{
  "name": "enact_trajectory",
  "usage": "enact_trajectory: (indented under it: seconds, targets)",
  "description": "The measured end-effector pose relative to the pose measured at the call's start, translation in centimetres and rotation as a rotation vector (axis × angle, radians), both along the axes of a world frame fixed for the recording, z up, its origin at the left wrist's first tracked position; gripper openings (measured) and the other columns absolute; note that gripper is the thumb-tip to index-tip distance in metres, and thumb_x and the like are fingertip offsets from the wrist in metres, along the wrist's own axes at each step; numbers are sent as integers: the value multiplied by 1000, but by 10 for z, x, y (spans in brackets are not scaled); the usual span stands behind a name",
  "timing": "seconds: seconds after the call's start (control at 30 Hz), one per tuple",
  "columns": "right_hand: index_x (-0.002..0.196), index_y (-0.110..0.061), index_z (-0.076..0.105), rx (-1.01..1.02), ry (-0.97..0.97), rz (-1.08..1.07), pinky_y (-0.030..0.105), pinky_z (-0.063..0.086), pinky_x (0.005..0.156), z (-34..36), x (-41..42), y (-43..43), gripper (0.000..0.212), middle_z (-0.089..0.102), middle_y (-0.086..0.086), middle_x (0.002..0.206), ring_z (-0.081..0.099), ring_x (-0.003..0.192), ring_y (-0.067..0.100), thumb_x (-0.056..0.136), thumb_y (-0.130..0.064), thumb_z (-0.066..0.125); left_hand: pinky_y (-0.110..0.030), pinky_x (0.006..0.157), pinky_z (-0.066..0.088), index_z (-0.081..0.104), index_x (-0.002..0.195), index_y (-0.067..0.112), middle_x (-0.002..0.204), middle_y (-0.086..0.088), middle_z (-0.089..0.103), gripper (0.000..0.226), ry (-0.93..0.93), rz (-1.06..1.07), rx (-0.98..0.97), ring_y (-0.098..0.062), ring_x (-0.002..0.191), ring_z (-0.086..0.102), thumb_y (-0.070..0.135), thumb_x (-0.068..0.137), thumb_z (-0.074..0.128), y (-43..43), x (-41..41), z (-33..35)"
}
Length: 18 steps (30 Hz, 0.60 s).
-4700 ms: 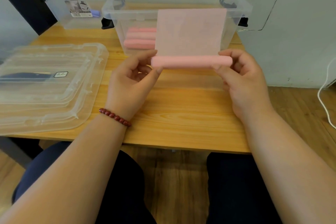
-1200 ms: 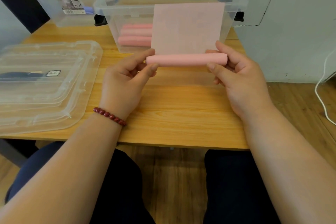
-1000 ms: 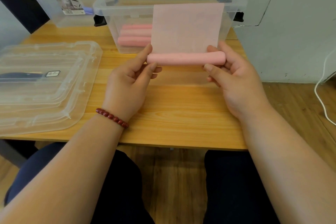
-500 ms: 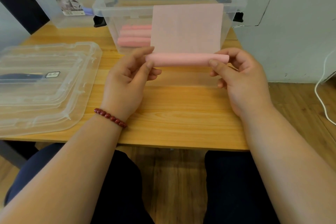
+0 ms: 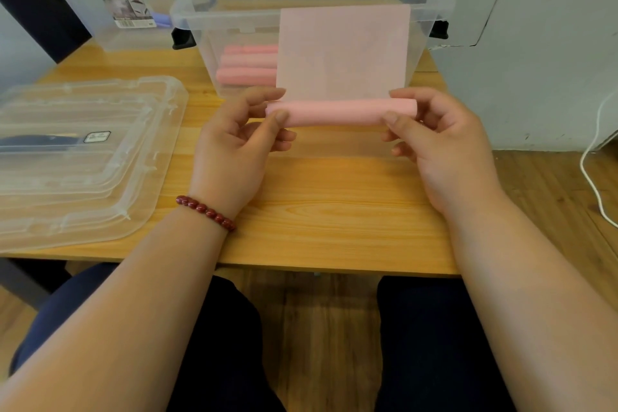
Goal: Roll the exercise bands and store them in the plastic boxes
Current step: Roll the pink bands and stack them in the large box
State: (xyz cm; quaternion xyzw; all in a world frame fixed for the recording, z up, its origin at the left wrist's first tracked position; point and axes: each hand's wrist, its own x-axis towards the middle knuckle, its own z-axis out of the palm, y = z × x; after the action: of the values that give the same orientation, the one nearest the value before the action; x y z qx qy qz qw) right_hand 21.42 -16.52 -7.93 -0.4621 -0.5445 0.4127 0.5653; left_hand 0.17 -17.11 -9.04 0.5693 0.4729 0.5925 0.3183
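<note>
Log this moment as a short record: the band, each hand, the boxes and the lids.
pink band: partly rolled, loose sheet extending up in front of near box
left hand: pinches the roll's left end
right hand: pinches the roll's right end
near box: open, three rolled bands visible inside
far box: open, behind it to the left
lids: stacked on the table, left side
</note>
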Motion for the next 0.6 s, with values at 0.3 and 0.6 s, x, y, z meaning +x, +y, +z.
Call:
enact_trajectory:
  seconds: [0.3,0.6]
  targets:
    - [99,-28,61,27,-39,-91,20,46,49,0,1,1,19,62,2,88,63,70,7,89,-13,67,-26,86,54,55,123,21,107,-1,63,40,75,-81,-5,-6,83,65,-4,92,57,0,1,0]
    - [104,-19,66,-25,41,-52,23,55,75,-3,3,5,23,65,-2,96,66,78,6,85,-6,70,-34,86,57,55,109,23,94,2,64,25,96,-43,-38,-12,86,70,3,94,57,1,2,6]
